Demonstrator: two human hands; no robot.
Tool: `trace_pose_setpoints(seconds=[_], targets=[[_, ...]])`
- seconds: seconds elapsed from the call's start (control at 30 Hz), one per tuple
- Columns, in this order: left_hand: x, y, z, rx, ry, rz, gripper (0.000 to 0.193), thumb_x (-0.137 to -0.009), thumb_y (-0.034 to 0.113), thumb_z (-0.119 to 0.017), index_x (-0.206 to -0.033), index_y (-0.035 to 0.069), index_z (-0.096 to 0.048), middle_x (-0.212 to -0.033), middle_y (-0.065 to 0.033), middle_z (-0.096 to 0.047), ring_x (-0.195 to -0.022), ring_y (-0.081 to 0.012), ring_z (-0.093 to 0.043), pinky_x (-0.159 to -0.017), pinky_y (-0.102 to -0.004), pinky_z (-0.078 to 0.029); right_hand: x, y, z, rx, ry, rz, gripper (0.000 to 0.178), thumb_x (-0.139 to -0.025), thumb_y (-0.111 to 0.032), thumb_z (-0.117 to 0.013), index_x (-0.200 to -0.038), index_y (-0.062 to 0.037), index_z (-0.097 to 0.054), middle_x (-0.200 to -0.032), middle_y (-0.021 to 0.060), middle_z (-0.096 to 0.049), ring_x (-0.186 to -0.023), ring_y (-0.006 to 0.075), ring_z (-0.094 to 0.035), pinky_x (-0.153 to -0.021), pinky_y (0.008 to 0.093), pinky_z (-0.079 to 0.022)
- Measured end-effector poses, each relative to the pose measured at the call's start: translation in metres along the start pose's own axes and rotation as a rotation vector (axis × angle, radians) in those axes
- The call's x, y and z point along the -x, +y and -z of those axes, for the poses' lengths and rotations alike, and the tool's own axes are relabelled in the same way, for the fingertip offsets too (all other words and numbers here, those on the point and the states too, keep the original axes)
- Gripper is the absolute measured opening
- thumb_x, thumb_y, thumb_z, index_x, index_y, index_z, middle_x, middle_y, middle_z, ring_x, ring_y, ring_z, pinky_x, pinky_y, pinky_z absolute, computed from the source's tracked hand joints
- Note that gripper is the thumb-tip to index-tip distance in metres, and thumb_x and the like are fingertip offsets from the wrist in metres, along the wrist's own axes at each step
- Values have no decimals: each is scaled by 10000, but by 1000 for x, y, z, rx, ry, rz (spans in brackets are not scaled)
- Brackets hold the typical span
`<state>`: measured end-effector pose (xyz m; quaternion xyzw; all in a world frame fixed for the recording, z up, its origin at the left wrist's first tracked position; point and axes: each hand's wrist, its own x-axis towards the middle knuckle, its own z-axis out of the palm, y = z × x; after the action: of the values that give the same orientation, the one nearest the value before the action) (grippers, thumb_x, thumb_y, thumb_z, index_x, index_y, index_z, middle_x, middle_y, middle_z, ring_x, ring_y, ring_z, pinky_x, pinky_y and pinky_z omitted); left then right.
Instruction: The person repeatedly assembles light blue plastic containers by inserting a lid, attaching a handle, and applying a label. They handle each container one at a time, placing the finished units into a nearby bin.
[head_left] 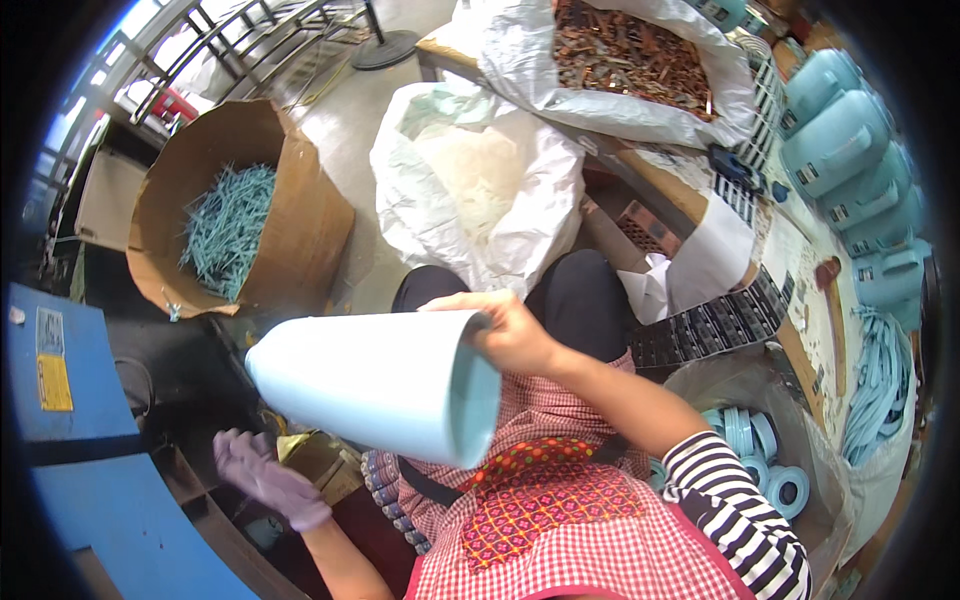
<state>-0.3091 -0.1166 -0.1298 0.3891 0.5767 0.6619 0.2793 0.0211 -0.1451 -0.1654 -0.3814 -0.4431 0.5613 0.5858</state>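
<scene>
Right hand (510, 335) gripping pale blue tapered plastic sleeve (375, 385) by its wide rim, fingers clamped, held level above lap; left gloved hand (265, 478) blurred low beside small cardboard box (325, 462), fingers' state unclear.

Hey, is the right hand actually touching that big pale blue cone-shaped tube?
Touching. The head view shows the right hand gripping the rim of the pale blue tube at its wide open end, fingers curled over the edge. The gloved left hand is apart from it.
</scene>
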Motion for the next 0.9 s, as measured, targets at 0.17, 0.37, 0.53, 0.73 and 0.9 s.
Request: trace_pose_setpoints(seconds=[0.17,0.37,0.53,0.73,0.9], targets=[[-31,-42,-11,70,-492,194,388,-1050,273,-406,-1269,-1,-574,-1211,-153,-628,-1138,-252,-592,-994,-387,-471,10,-15,28,-20,-95,43,289,-912,-7,-655,-1197,23,-687,-1117,102,-725,-1046,158,-664,-956,302,-512],[-63,-2,-55,430,-598,531,432,-1044,299,-405,-1268,-32,-571,-1191,-162,-664,-1063,-296,-661,-915,-397,-546,-4,-10,21,62,-48,201,302,-891,11,-677,-1192,30,-687,-1131,158,-724,-1046,198,-693,-943,322,-534],[-172,-5,-6,-1032,-322,-904,361,-1051,232,-421,-1240,-25,-590,-1160,-149,-683,-1016,-233,-682,-862,-358,-566,-66,-9,49,373,-340,68,237,-878,-34,-691,-1112,-39,-724,-1084,114,-737,-1017,190,-691,-916,331,-525],[-301,54,-72,-207,-404,-198,401,-974,266,-632,-1270,-5,-631,-1222,-151,-652,-1136,-239,-591,-951,-365,-497,-152,77,197,2001,167,-209,152,-813,-221,-702,-863,-90,-759,-994,123,-742,-1091,289,-621,-937,433,-471],[-288,61,-116,-437,-122,-564,410,-884,250,-783,-1128,-59,-671,-1286,-135,-630,-1045,-169,-584,-899,-315,-491,-149,35,188,865,275,-281,151,-901,-121,-627,-964,-16,-716,-916,110,-726,-823,182,-666,-687,347,-532]])
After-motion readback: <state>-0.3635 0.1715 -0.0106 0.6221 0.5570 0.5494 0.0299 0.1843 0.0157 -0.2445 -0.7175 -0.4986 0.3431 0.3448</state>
